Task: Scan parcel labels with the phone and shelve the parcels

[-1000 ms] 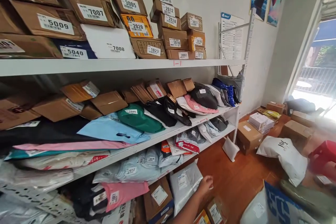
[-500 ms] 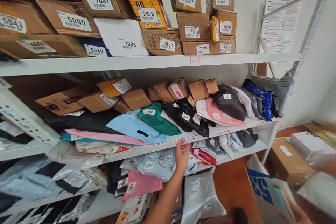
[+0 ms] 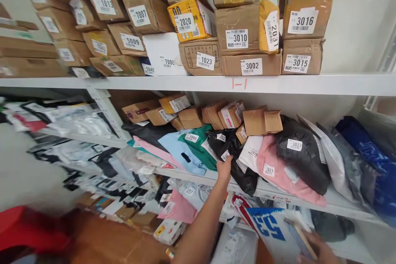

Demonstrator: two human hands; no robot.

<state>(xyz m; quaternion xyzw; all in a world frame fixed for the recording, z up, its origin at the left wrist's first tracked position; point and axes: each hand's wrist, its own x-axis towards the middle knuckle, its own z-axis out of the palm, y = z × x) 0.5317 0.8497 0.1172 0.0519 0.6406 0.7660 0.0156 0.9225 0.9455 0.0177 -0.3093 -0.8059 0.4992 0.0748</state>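
Note:
My left hand (image 3: 224, 169) reaches to the middle shelf, its fingers closed at a black plastic mailer bag (image 3: 239, 173), beside the bag's white number label. The bag lies on the shelf and hangs a little over the front edge. At the lower right my right hand (image 3: 320, 249) grips a white parcel bag (image 3: 278, 237) with large blue lettering. A flat, tan-edged item (image 3: 301, 239) is in that hand too; its kind is unclear. Left of the black bag lies a green mailer bag (image 3: 201, 148); to its right are a white one (image 3: 250, 152) and a pink one (image 3: 272, 167).
Labelled cardboard boxes (image 3: 236, 41) are stacked on the upper shelf (image 3: 198, 84). Small brown boxes (image 3: 255, 121) stand behind the mailer bags. More bags lie on the lower shelf, including a pink bag (image 3: 182, 206). A grey parcel (image 3: 236, 245) sits below. Something red (image 3: 31, 231) is at the lower left.
My view has shifted closer and toward the shelf. My left hand has moved from in front of the shelf edge onto the black bag. The parcel bag in my right hand is now nearer the shelves.

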